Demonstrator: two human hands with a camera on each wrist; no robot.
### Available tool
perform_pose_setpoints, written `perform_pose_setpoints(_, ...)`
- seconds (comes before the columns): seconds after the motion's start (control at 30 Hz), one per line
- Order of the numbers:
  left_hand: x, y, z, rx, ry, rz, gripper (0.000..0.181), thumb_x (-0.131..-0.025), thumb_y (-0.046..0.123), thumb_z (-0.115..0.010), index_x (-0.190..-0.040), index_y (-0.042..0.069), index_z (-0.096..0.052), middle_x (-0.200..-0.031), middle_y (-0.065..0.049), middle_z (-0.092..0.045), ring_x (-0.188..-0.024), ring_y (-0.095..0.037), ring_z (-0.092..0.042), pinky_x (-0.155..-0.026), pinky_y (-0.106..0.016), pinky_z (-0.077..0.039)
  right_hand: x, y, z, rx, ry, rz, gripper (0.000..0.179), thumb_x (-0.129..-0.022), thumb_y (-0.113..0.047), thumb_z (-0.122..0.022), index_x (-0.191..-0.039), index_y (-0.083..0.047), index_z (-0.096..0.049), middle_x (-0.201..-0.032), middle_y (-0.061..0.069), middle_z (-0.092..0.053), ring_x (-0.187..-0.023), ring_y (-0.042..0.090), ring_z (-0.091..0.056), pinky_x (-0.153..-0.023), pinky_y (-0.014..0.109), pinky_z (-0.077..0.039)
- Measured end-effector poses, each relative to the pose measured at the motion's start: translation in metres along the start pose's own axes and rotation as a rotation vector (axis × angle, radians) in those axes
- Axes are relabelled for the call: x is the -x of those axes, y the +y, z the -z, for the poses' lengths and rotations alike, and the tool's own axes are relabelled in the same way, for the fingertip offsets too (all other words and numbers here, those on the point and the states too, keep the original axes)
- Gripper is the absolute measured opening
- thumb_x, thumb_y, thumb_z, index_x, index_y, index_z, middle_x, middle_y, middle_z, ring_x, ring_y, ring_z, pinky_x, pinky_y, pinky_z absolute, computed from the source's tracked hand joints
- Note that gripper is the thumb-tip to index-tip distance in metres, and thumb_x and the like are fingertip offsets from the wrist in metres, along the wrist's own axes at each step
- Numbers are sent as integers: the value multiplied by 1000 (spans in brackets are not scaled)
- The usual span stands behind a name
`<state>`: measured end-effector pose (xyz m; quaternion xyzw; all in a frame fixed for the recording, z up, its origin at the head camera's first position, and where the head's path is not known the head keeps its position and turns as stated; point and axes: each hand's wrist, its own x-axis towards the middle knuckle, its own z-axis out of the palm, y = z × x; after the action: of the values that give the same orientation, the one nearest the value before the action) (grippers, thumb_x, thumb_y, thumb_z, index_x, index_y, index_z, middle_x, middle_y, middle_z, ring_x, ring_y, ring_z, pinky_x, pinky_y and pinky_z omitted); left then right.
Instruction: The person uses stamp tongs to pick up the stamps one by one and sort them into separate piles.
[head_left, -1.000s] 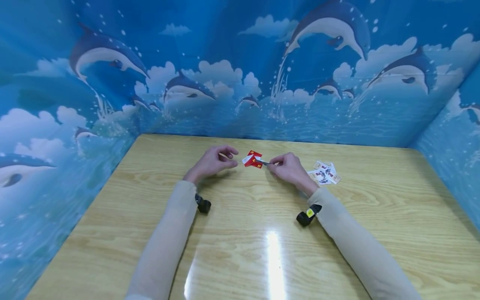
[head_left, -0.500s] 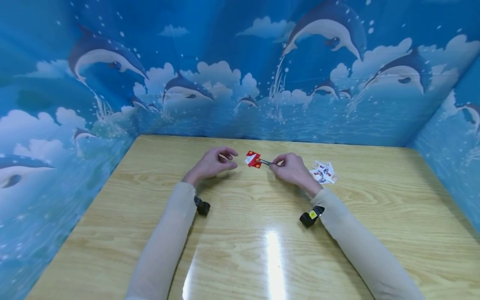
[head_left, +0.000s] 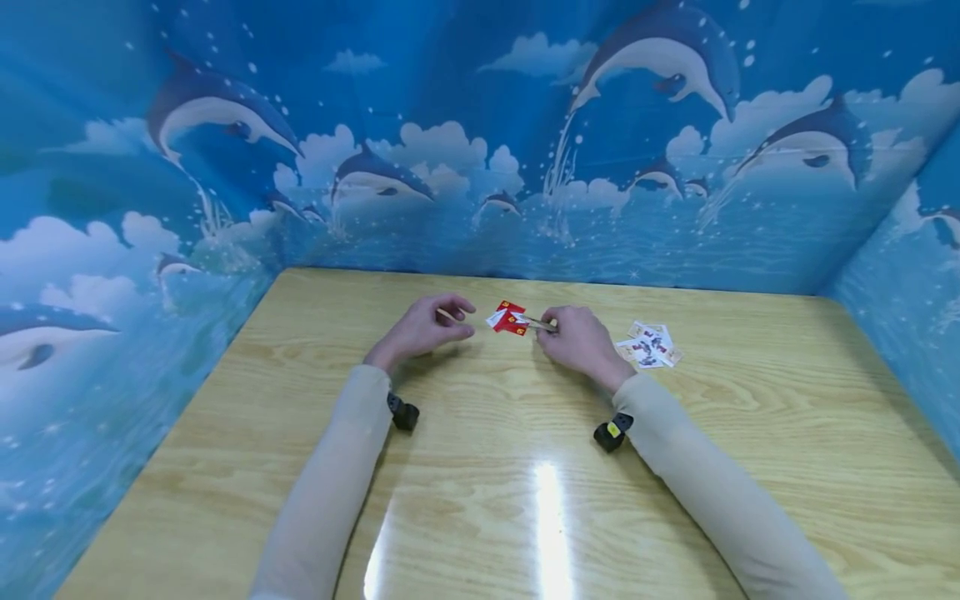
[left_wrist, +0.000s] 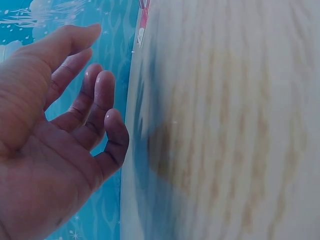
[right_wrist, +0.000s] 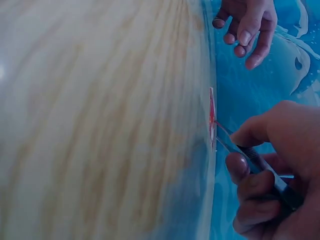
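Observation:
My right hand [head_left: 583, 343] pinches a pair of metal tweezers [right_wrist: 257, 162] between thumb and fingers. The tweezers point left, their arms spread apart in the right wrist view. Their tips are at a small cluster of red and white cards [head_left: 510, 320] on the table; whether they grip a card, I cannot tell. In the right wrist view the cards [right_wrist: 212, 117] show only edge-on. My left hand [head_left: 422, 329] hovers just left of the cluster, holding nothing. Its fingers are loosely bent and apart in the left wrist view, thumb [left_wrist: 65, 42] spread.
A second group of overlapping white printed cards [head_left: 651, 347] lies to the right, beside my right wrist. The wooden table [head_left: 480, 517] ends at a blue dolphin-print backdrop [head_left: 450, 208] behind the cards and at the sides.
The tweezers pull slightly right, then return toward the cards, with the right hand turning a little. The red and white cards have shifted in their overlap. The left hand stays nearly still.

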<state>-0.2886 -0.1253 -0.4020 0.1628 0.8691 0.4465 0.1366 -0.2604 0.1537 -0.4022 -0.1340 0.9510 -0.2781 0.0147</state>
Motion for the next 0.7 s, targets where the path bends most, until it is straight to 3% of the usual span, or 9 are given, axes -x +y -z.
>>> perform_pose_setpoints(0.13,2,1,2,-4,-4,-1,41,-95,27,-74,-131,12,-65,-122,-9,-64,-112,-27,-64,-93,-41,-53,6,-2,6,43,22,-9,33,-96,-23,-62,-118,-1,-70,-73,9,-65,-51,13,-42,-45,27,-32)
perform_pose_setpoints(0.27,6,2,2,-11,0,-16,41,-94,26,-74,-131,11,-65,-122,-10,-65,-111,-26,-65,-96,-42,-53,16,-3,13,10,14,-36,29,-97,-26,-61,-113,-2,-67,-59,3,-56,-47,12,-40,-43,27,-31)
perform_pose_setpoints(0.47,19,6,-2,-3,-7,-44,40,-94,24,-75,-130,10,-66,-120,-10,-66,-107,-24,-65,-95,-41,-52,36,1,22,-68,-29,-81,26,-97,-27,-61,-109,-4,-62,-78,9,-71,-58,17,-60,-53,30,-47)
perform_pose_setpoints(0.7,37,11,-11,8,-18,-70,42,-93,25,-76,-131,9,-65,-120,-10,-67,-107,-23,-65,-93,-38,-53,64,7,26,-157,-74,-149,26,-97,-26,-62,-109,-2,-61,-83,11,-71,-56,17,-61,-53,33,-49)
